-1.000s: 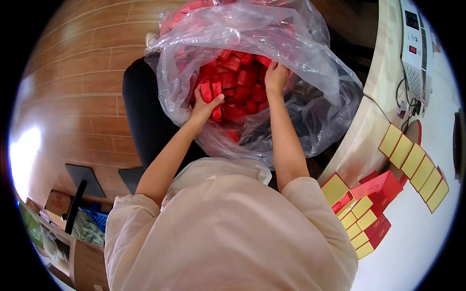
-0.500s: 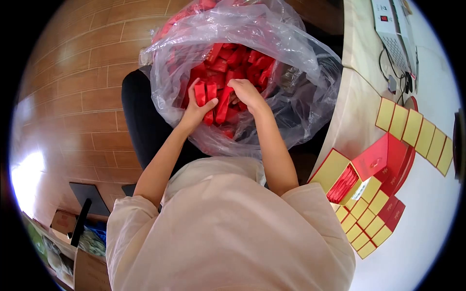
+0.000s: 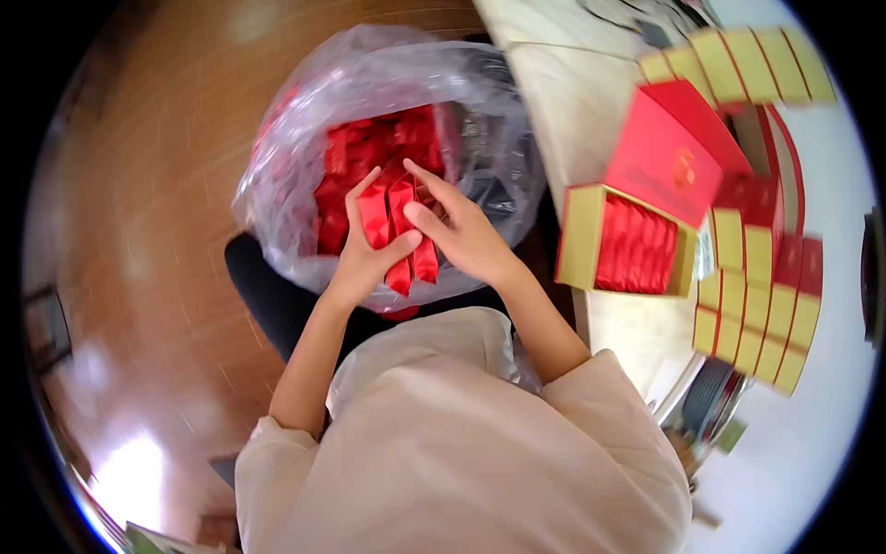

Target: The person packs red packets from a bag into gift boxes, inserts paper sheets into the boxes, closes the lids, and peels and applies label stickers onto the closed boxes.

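Above the mouth of a clear plastic bag (image 3: pixel 277 189), both hands hold a small row of shiny red foil packets (image 3: pixel 400 208) standing side by side. My left hand (image 3: pixel 363 260) grips them from the left, thumb across the near side and fingers along the far edge. My right hand (image 3: pixel 469 235) closes on their right side with thumb and forefinger; its other fingers are partly hidden. More red packets (image 3: pixel 346 152) fill the bag below. To the right, an open red and gold box (image 3: pixel 579 238) contains a row of similar packets (image 3: pixel 637 247).
The box sits on a light-covered table (image 3: pixel 554 102) to my right. Beyond it stand stacked gold and red boxes (image 3: pixel 757 295) and another row of gold boxes (image 3: pixel 752 65). Cables (image 3: pixel 614 18) lie at the table's far end. Brown tiled floor (image 3: pixel 166 231) stretches on the left.
The view has turned toward the table, bringing the open box closer to centre. Both hands have lifted the packets out of the pile, and my right hand has come against their side.
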### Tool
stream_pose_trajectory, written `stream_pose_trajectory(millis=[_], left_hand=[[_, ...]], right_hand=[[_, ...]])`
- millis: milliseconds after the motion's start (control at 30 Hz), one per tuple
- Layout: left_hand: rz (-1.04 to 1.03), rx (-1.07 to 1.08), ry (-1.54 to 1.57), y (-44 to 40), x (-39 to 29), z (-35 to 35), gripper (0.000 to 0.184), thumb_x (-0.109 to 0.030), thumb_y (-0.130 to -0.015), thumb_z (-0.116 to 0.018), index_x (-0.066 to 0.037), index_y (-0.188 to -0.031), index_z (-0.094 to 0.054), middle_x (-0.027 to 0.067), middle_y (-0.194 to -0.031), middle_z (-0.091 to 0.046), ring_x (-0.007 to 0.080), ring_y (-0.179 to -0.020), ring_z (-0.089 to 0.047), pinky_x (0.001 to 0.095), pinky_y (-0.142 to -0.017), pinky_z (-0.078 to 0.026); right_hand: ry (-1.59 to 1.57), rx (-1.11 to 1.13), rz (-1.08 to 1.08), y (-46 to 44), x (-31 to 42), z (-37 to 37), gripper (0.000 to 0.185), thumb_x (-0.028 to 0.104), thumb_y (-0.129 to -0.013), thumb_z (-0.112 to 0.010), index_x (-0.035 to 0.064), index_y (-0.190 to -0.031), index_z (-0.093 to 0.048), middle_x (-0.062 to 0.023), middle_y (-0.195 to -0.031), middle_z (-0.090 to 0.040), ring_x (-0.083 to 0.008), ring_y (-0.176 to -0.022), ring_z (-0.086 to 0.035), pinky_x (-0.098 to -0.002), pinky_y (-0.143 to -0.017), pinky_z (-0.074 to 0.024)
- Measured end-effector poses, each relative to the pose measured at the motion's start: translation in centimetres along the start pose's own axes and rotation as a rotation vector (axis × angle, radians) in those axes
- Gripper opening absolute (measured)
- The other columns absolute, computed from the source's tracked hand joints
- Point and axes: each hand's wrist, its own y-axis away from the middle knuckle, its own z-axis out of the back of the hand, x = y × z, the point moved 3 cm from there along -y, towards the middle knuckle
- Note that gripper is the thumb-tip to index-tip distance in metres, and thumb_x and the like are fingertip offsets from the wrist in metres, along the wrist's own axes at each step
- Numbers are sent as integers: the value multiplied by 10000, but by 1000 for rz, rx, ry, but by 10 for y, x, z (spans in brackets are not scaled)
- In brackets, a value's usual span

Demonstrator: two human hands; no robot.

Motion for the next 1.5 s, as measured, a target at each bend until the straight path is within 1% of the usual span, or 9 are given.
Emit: stream_pose_trajectory(millis=[100,167,267,333,400,600,867,1167,1500], left_hand=[[-117,146,-202,0,-33,-54,873,-112,-798,-747,-79,-1454,-171,140,-1386,-395,232,-1289,-422,388,-1084,-352],[-156,317,-151,0,-55,-104,875,-136,-818,-733,-45,-1453,-137,124,-1454,-263,240,-1332,-381,395,-1104,-326],[-512,463,-592,-11,-70,-184,848,-206,-887,-667,-39,-1465,-70,134,-1450,-259,252,-1310,-405,395,-1078,-357],[-394,674,-306,-23,-73,-235,794,-246,-923,-627,-52,-1461,-77,189,-1405,-335,271,-1264,-454,394,-1044,-388],[-360,745,-284,-36,-62,-287,742,-261,-937,-607,-65,-1444,-101,225,-1369,-378,274,-1235,-480,375,-1023,-403],[-414,731,-405,-67,-18,-391,767,-430,-931,-562,40,-1400,-178,284,-1324,-396,376,-1257,-437,429,-1037,-368],[-818,500,-962,-87,33,-394,722,-524,-865,-603,64,-1241,-414,242,-1208,-468,401,-1100,-452,478,-956,-370],[-798,571,-1191,-88,20,-379,407,-381,-989,-451,-1,-1086,-558,137,-1190,-481,317,-1107,-428,432,-987,-319],[-971,421,-1149,-91,31,-387,245,-295,-919,-560,-77,-1027,-576,104,-1098,-537,305,-1060,-463,431,-909,-343]], right_hand=[[-26,-190,71,50,49,49,553,266,-934,-615,120,-1435,-430,-27,-957,-512,-91,-745,-435,-226,-679,-380],[-59,-308,159,89,68,83,547,228,-926,-619,98,-1426,-441,-18,-991,-526,-89,-736,-434,-220,-681,-378],[-48,-500,218,141,83,137,534,177,-904,-635,43,-1395,-473,-15,-1107,-570,-48,-775,-431,-200,-690,-375],[-148,-621,81,170,85,175,500,236,-900,-668,106,-1363,-530,-35,-1056,-577,-91,-882,-502,-222,-770,-419],[-120,-771,216,189,71,214,458,253,-926,-641,91,-1344,-549,-15,-1071,-603,-82,-938,-518,-219,-842,-425],[-408,-924,51,231,23,297,465,306,-942,-610,34,-1316,-558,-57,-1171,-632,-121,-1064,-587,-257,-920,-451],[-347,-867,-94,229,-28,316,429,330,-923,-629,60,-1256,-617,-45,-1040,-667,-84,-920,-600,-222,-802,-473],[38,-771,-60,223,-31,316,391,343,-954,-570,-2,-1114,-659,-84,-728,-624,-122,-716,-553,-259,-707,-462],[774,-937,-334,201,-34,268,249,171,-963,-461,-42,-907,-578,-263,-664,-619,-414,-643,-634,-499,-580,-502]])
